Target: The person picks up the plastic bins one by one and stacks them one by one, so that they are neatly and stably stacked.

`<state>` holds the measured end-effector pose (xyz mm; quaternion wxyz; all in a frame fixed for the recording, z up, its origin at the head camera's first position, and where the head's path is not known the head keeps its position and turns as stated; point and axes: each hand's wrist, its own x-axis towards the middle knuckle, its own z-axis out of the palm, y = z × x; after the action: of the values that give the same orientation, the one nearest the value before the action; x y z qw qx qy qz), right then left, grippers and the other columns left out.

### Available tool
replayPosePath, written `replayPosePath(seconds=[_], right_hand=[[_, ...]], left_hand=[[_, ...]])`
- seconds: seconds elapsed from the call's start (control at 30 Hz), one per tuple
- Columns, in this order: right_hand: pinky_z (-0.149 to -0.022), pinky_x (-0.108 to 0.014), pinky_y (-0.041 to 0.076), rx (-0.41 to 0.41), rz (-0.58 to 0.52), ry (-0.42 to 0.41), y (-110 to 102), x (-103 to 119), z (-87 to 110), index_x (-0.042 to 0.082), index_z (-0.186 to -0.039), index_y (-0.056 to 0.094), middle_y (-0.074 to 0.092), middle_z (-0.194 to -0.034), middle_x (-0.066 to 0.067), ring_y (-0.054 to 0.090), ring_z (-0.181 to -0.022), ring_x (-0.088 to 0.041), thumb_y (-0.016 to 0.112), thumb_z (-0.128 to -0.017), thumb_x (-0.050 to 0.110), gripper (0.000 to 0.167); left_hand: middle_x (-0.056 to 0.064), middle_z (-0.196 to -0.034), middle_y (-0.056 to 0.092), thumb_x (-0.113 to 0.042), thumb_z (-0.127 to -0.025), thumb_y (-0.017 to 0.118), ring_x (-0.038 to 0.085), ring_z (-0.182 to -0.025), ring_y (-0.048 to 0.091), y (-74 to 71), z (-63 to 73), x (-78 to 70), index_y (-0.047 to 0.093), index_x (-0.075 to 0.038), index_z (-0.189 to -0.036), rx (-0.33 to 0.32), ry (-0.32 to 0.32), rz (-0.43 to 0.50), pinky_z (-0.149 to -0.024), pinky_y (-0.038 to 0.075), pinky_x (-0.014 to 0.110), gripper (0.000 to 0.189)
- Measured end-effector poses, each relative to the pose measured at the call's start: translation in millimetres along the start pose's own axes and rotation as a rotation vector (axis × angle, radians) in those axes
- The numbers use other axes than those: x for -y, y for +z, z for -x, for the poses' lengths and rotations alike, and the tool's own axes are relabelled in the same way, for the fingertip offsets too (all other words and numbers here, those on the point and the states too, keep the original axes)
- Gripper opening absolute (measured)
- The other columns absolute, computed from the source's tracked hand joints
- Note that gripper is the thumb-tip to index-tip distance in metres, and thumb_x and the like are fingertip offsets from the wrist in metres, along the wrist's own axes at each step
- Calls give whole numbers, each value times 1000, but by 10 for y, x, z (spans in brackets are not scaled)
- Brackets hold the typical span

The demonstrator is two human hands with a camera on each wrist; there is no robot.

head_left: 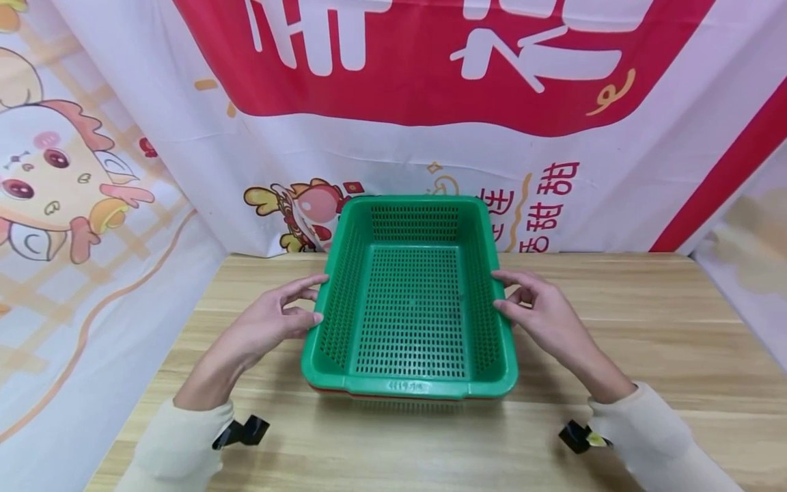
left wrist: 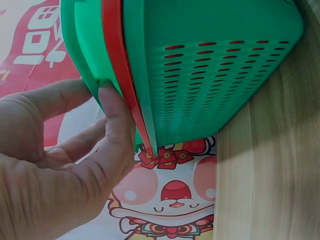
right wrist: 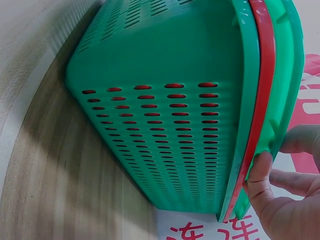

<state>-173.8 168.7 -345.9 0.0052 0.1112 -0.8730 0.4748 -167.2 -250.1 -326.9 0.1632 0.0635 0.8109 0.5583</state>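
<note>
A green perforated plastic basket (head_left: 408, 387) tops a nested stack on the wooden table. Beneath its rim, the wrist views show the rim of a red basket (left wrist: 118, 47), and under that a second green basket (right wrist: 150, 130), whose slots let red show through. My left hand (head_left: 270, 318) grips the top basket's left rim with thumb and fingertips. On the opposite side my right hand (head_left: 547, 314) holds the right rim the same way. The top basket has nothing inside it.
The wooden table (head_left: 639, 328) extends to both sides of the stack. Behind it hangs a printed cloth (head_left: 393, 157) with red and white patterns, close to the stack's far end. Another printed cloth (head_left: 111, 287) borders the left side.
</note>
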Motion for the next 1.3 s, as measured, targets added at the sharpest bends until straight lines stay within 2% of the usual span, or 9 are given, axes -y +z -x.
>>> replayPosePath(seconds=[0.37, 0.73, 0.9, 1.1, 1.3], right_hand=[[-69, -25, 62, 11, -31, 34, -14, -17, -9, 0, -145, 59, 65, -122, -22, 66, -82, -18, 68, -101, 10, 47], [-67, -26, 61, 15, -23, 38, -7, -34, -41, 0, -144, 59, 67, -110, -20, 65, -80, -18, 69, -100, 10, 46], [-64, -24, 58, 12, -3, 22, 1, -53, -42, -1, -143, 60, 64, -115, -20, 64, -81, -20, 69, -100, 10, 45], [-65, -23, 59, 13, -5, 15, 17, -76, -42, -2, -143, 60, 60, -128, -21, 66, -83, -24, 70, -100, 11, 45], [-66, -23, 58, 9, 0, 14, 29, -89, -50, -2, -143, 60, 59, -131, -21, 66, -84, -22, 70, -100, 11, 45]], left_hand=[[21, -143, 43, -9, -101, 67, 9, -98, 68, 17, -3, -35, 39, -10, -162, -21, -24, -29, -86, 63, 26, 67], [20, -140, 46, -12, -101, 67, 11, -96, 69, 16, 10, -26, 40, -11, -162, -24, -24, -53, -88, 62, 27, 67], [17, -137, 49, -15, -100, 69, 11, -95, 69, 18, 9, -11, 42, -13, -161, -44, -32, -79, -87, 57, 27, 67], [15, -132, 52, -16, -99, 70, 13, -100, 72, 8, 0, 46, 44, -15, -160, -60, -48, -92, -91, 52, 29, 66], [15, -133, 51, -14, -100, 70, 12, -101, 70, 7, -10, 94, 44, -13, -160, -56, -35, -56, -90, 60, 26, 66]])
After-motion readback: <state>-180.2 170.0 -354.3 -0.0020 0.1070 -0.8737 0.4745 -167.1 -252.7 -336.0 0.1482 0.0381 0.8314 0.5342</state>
